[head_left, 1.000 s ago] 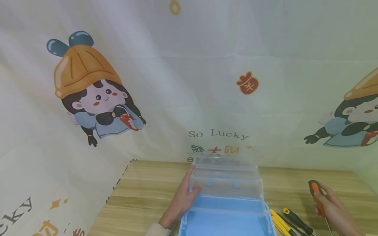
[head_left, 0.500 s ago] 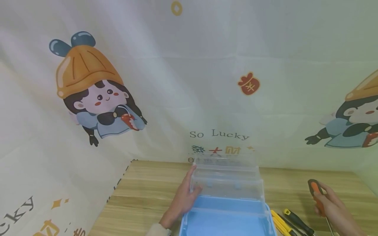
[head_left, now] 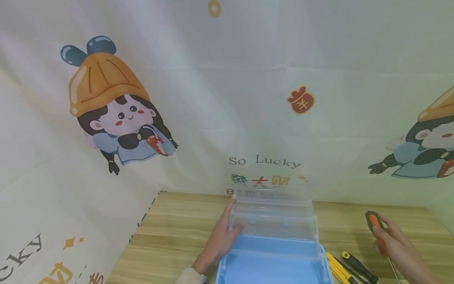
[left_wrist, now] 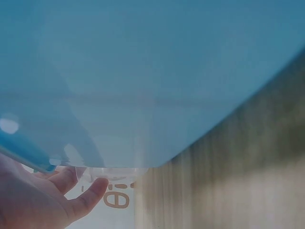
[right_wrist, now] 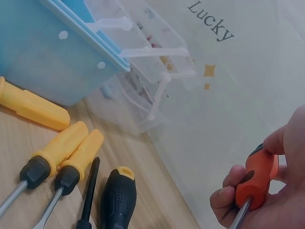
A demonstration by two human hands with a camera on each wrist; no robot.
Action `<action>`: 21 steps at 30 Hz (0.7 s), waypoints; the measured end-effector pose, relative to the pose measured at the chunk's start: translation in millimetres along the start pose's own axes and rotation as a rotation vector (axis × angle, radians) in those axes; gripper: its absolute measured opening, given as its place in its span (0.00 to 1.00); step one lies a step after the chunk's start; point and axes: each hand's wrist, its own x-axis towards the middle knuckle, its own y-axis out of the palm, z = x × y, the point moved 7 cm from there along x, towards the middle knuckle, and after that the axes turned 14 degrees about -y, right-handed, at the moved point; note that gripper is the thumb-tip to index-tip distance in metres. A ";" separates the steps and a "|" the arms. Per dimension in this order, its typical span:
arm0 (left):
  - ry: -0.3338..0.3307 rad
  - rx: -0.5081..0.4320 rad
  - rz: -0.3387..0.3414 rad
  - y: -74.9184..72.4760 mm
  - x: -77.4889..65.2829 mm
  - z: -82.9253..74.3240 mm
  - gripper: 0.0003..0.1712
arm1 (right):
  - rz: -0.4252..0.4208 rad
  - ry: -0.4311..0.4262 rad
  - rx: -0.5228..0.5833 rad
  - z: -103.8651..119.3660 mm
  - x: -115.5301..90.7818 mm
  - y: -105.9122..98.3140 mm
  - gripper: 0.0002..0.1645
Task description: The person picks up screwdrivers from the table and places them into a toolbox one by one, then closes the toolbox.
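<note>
A light-blue plastic toolbox (head_left: 273,270) stands open at the front middle, its clear tiered trays (head_left: 278,228) folded up behind it. At the left end of these trays my left hand (head_left: 220,236) grips the edge, thumb on the inner side and fingers along the outside. Over to the right, my right hand (head_left: 400,248) holds a screwdriver (right_wrist: 257,176) by its orange and black handle. Its metal shaft points down toward me, the tip out of sight. In the left wrist view the box wall (left_wrist: 143,71) fills most of the picture.
Just right of the toolbox lie several tools on the wooden table (head_left: 177,221): yellow-handled screwdrivers (right_wrist: 62,148), a slim black tool (right_wrist: 90,191) and a black screwdriver (right_wrist: 119,195) with a yellow end. A printed cloth (head_left: 213,98) hangs behind the table and on its left.
My right hand has lifted the orange screwdriver slightly up and to the left. The left hand stays at the clear trays.
</note>
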 end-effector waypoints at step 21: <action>0.005 -0.014 0.002 0.5 0.4 0.3 0.42 | -0.003 -0.106 -0.022 23.6 7.2 9.1 0.38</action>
